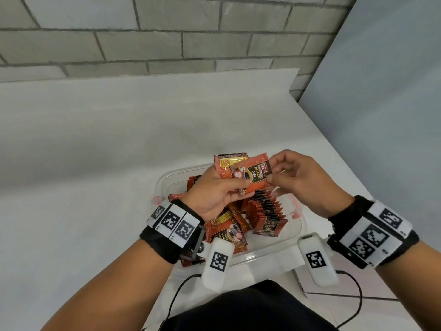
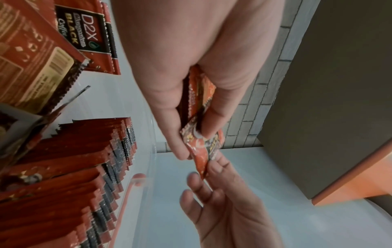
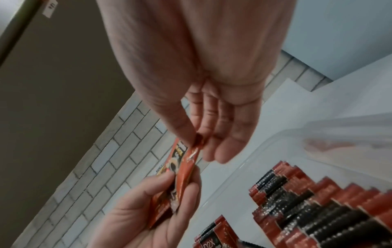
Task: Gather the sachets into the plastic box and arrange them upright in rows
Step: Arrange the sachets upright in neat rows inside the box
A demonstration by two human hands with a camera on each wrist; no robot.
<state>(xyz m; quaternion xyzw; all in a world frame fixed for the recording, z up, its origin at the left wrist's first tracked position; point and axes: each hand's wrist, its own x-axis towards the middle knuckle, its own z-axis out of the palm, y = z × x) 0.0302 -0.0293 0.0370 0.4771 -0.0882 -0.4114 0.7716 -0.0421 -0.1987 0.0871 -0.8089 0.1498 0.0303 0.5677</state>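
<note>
My left hand (image 1: 218, 194) grips a small stack of red and black coffee sachets (image 1: 241, 174) above the clear plastic box (image 1: 294, 225). The right hand (image 1: 298, 180) pinches the right edge of the front sachet (image 1: 259, 172) between thumb and forefinger. The left wrist view shows the held sachets (image 2: 199, 130) squeezed in my left hand with the right hand's fingertips (image 2: 214, 169) on the lower edge. In the right wrist view the thumb and forefinger pinch the sachet (image 3: 186, 162). A row of upright sachets (image 1: 265, 211) stands in the box's right half. Loose sachets (image 1: 229, 230) lie jumbled in its left half.
The box sits on a white table (image 1: 95, 151) near its front edge. A grey brick wall (image 1: 167, 32) runs behind the table and a pale panel (image 1: 381, 91) stands at the right. Wrist camera units and cables hang below both wrists.
</note>
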